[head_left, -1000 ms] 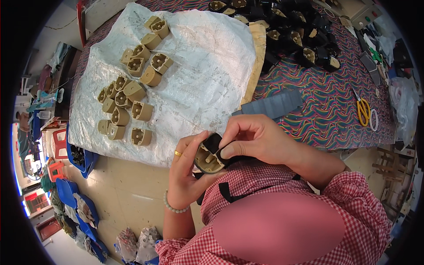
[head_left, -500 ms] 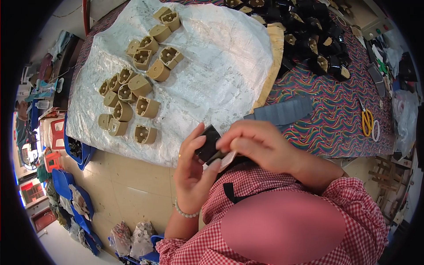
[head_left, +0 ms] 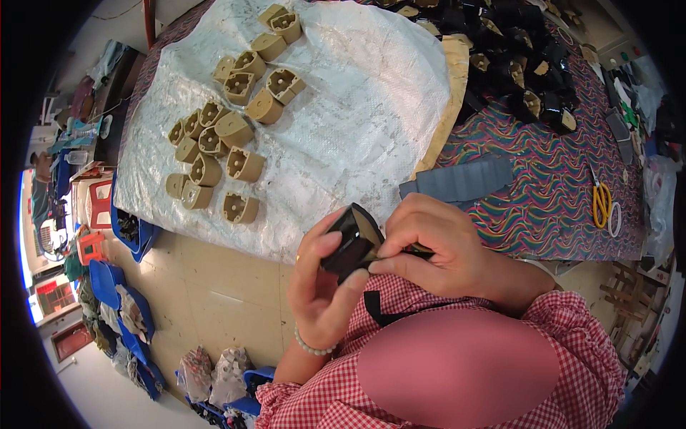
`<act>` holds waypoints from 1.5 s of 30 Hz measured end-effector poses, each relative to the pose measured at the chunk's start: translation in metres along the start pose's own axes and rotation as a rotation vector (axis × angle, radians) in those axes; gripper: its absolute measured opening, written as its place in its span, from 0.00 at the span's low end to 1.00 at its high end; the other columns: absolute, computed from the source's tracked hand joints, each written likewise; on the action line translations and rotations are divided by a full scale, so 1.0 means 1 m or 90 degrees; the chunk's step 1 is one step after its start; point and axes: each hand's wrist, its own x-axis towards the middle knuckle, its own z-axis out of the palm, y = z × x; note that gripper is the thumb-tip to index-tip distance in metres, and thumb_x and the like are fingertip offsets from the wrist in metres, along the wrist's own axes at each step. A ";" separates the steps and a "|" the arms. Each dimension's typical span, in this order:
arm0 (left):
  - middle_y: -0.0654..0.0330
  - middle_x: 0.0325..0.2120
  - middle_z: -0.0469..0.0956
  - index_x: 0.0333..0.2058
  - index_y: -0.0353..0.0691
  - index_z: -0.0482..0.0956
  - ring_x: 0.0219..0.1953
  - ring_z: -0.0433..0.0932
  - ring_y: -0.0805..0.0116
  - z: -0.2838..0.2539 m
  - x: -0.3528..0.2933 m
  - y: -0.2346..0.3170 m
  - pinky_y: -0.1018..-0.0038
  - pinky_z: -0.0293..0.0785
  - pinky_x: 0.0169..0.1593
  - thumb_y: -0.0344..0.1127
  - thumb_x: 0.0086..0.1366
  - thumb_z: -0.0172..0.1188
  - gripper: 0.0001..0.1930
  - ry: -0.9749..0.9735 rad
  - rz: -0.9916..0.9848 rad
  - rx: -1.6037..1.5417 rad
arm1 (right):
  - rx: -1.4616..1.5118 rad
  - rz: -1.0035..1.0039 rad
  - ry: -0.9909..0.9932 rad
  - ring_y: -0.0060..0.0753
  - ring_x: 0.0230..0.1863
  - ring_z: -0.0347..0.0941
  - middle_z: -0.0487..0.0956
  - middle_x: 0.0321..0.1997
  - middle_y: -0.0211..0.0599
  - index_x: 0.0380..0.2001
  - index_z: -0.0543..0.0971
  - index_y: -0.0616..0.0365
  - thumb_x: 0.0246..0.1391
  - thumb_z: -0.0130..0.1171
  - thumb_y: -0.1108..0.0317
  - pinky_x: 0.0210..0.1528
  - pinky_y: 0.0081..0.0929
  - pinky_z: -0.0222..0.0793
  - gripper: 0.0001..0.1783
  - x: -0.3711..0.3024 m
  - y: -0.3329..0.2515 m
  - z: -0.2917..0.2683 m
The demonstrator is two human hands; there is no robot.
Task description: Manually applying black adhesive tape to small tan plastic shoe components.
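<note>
Close in front of my body, my left hand (head_left: 314, 282) grips a block shoe heel (head_left: 346, 250) covered in glossy black material, fingers behind and thumb in front. A tan face of the heel shows at its upper right side. My right hand (head_left: 439, 247) is closed, thumb and fingertips pinching the edge of the black covering (head_left: 414, 252) at the heel's right side. Part of that covering is hidden under the fingers. Beyond my right hand, strips of dark grey sheet (head_left: 468, 179) lie on the patterned cloth.
Several bare tan heels (head_left: 245, 164) stand on a white woven sheet (head_left: 343, 136) at the left. A pile of black-covered heels (head_left: 529, 64) lies at the far right. Yellow-handled scissors (head_left: 602, 204) and a white ring (head_left: 615, 220) rest near the right edge. Blue bins (head_left: 132, 232) stand left, below table height.
The heel has turned in my left hand, bringing its tan face into view. My right fingers have shifted to its lower right edge, and the pale piece near them is out of sight.
</note>
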 end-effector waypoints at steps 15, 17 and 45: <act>0.49 0.60 0.63 0.64 0.38 0.57 0.60 0.66 0.56 0.011 -0.008 -0.019 0.60 0.65 0.61 0.34 0.64 0.59 0.32 0.004 -0.184 -0.307 | 0.652 0.336 -0.142 0.28 0.61 0.63 0.66 0.62 0.36 0.61 0.66 0.59 0.60 0.56 0.62 0.61 0.26 0.60 0.27 -0.008 0.027 -0.002; 0.49 0.60 0.63 0.64 0.38 0.57 0.61 0.66 0.57 0.011 -0.007 -0.024 0.60 0.65 0.61 0.34 0.64 0.59 0.32 0.001 -0.178 -0.196 | 0.500 0.253 -0.118 0.24 0.58 0.65 0.69 0.60 0.33 0.60 0.66 0.58 0.65 0.51 0.58 0.59 0.25 0.62 0.25 -0.007 0.032 0.006; 0.54 0.57 0.67 0.65 0.37 0.53 0.57 0.69 0.61 0.001 0.014 -0.022 0.62 0.70 0.56 0.47 0.70 0.49 0.31 -0.052 -0.254 -0.531 | -0.192 -0.082 -0.085 0.49 0.69 0.55 0.64 0.66 0.46 0.62 0.63 0.63 0.46 0.67 0.55 0.69 0.50 0.46 0.43 0.011 -0.008 -0.017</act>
